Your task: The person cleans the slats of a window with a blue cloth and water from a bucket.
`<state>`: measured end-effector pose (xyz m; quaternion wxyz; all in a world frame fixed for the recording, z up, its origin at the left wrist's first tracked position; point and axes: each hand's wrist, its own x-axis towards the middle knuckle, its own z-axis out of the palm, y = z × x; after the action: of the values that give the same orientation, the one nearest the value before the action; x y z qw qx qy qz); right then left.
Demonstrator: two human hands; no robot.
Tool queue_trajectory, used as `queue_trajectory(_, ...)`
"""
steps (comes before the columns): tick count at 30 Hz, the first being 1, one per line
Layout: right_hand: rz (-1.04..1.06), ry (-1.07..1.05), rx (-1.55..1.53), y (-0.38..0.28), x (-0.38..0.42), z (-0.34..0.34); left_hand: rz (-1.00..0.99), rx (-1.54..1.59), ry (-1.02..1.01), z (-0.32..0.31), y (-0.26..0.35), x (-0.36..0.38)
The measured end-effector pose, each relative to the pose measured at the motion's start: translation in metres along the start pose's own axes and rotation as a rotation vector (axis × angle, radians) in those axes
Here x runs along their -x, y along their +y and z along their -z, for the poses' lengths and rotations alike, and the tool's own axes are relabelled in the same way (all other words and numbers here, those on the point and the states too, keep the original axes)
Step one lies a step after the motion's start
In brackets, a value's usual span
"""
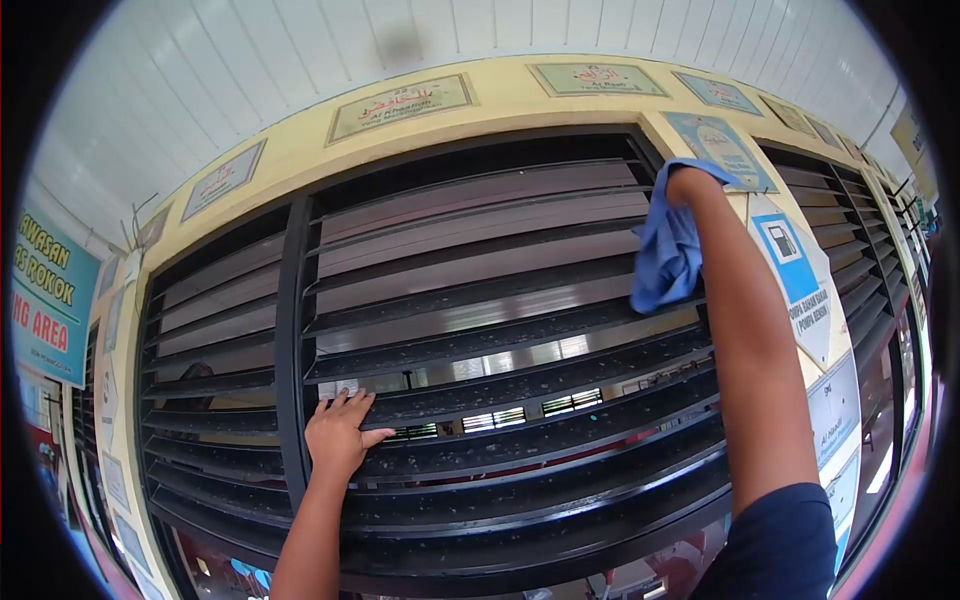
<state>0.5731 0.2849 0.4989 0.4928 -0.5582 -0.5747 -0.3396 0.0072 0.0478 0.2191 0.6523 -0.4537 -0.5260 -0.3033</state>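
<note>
My right hand (690,186) is raised to the upper right corner of the louvered window, closed on a blue cloth (668,255). The cloth hangs down over the right frame and the ends of the slats, and it hides part of my fingers. Lower down, my left hand (340,432) rests with fingers spread on a dark slat (520,397) beside the upright window post (291,350). Pale specks mark several of the slats. Between them a room with lit windows shows through.
Framed signs (402,106) line the cream wall above the window. A blue fuel-pump sign (785,255) hangs close to my right forearm. Another louvered window (850,230) stands further right. At the far left is a teal banner (52,295). White ceiling panels (500,25) run overhead.
</note>
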Motion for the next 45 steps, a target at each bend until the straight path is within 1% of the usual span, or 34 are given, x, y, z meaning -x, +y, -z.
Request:
queue_trajectory(2,0.002,0.164,-0.128,-0.005,0.036,0.032,0.002,0.002,-0.019,0.000,0.002,-0.002)
queue_trajectory(4,-0.138,0.158,-0.338,-0.034,0.089,0.077,0.005,-0.003,-0.026,-0.003,0.001,-0.001)
queue_trajectory(5,-0.102,0.350,-0.409,-0.036,0.062,0.049,0.009,-0.016,-0.021,-0.001,0.002,-0.002)
queue_trajectory(6,0.021,0.457,-0.329,-0.041,0.048,0.029,0.026,-0.010,-0.045,0.000,0.003,-0.002)
queue_trajectory(7,0.167,0.549,-0.331,-0.045,0.033,0.002,0.018,-0.011,-0.047,0.002,0.003,-0.002)
queue_trajectory(8,0.180,0.357,-0.311,-0.055,0.051,0.014,0.006,-0.007,-0.033,0.002,0.002,-0.001)
queue_trajectory(9,0.135,0.433,-0.454,-0.061,0.059,-0.009,-0.004,-0.005,-0.018,0.000,0.001,0.000)
queue_trajectory(10,0.065,0.326,-0.480,-0.066,0.039,-0.039,-0.007,-0.022,-0.012,0.000,0.000,0.001)
queue_trajectory(12,0.067,-0.009,-0.384,-0.065,0.062,-0.028,-0.003,-0.041,-0.011,0.001,0.002,0.001)
queue_trajectory(13,0.077,-0.014,-0.419,-0.067,0.074,-0.009,-0.009,-0.039,-0.008,0.000,0.000,0.003)
queue_trajectory(14,0.158,-0.013,-0.363,-0.075,0.040,-0.036,0.018,-0.010,-0.005,0.002,0.003,0.002)
queue_trajectory(16,0.264,0.170,-0.418,-0.106,0.029,-0.053,0.026,-0.001,-0.002,-0.002,-0.002,0.000)
queue_trajectory(17,0.294,0.104,-0.432,-0.116,0.040,-0.041,0.026,0.008,-0.019,-0.004,-0.002,0.002)
queue_trajectory(19,0.343,-0.032,-0.468,-0.140,0.075,0.005,0.038,0.031,-0.012,0.000,0.002,-0.001)
queue_trajectory(20,0.374,-0.096,-0.483,-0.142,0.081,0.013,0.036,0.033,-0.004,-0.001,0.002,-0.001)
queue_trajectory(23,0.577,-0.074,-0.704,-0.118,0.018,-0.051,0.024,0.039,0.006,-0.004,-0.001,0.001)
queue_trajectory(24,0.500,-0.081,-0.589,-0.096,0.015,-0.053,0.022,0.033,0.000,-0.005,-0.001,0.001)
queue_trajectory(26,0.336,-0.103,-0.437,-0.053,0.023,-0.043,0.025,0.025,-0.006,-0.005,-0.002,0.001)
queue_trajectory(27,0.252,-0.122,-0.398,-0.042,0.031,-0.035,0.029,0.032,0.002,-0.005,-0.001,0.001)
queue_trajectory(30,0.017,-0.052,-0.377,-0.057,0.041,-0.034,0.036,0.048,0.001,-0.003,0.001,0.000)
queue_trajectory(33,0.073,-0.059,-0.545,-0.070,0.040,-0.027,0.039,0.042,-0.004,-0.002,0.001,0.001)
queue_trajectory(39,0.268,-0.235,-0.688,-0.092,0.033,-0.033,0.045,0.013,-0.039,-0.005,-0.001,-0.001)
queue_trajectory(40,0.307,-0.070,-0.584,-0.082,0.044,-0.028,0.048,0.023,-0.041,0.000,0.002,-0.001)
queue_trajectory(41,0.330,0.046,-0.563,-0.073,0.016,-0.067,0.049,0.023,-0.033,0.001,0.002,0.001)
queue_trajectory(42,0.314,-0.062,-0.661,-0.058,0.034,-0.043,0.044,0.024,-0.024,0.001,0.001,0.000)
queue_trajectory(43,0.297,-0.099,-0.672,-0.043,0.039,-0.034,0.030,0.028,-0.009,-0.002,0.000,0.000)
queue_trajectory(45,0.284,-0.128,-0.667,-0.034,0.037,-0.035,0.031,0.021,-0.023,-0.007,-0.001,-0.002)
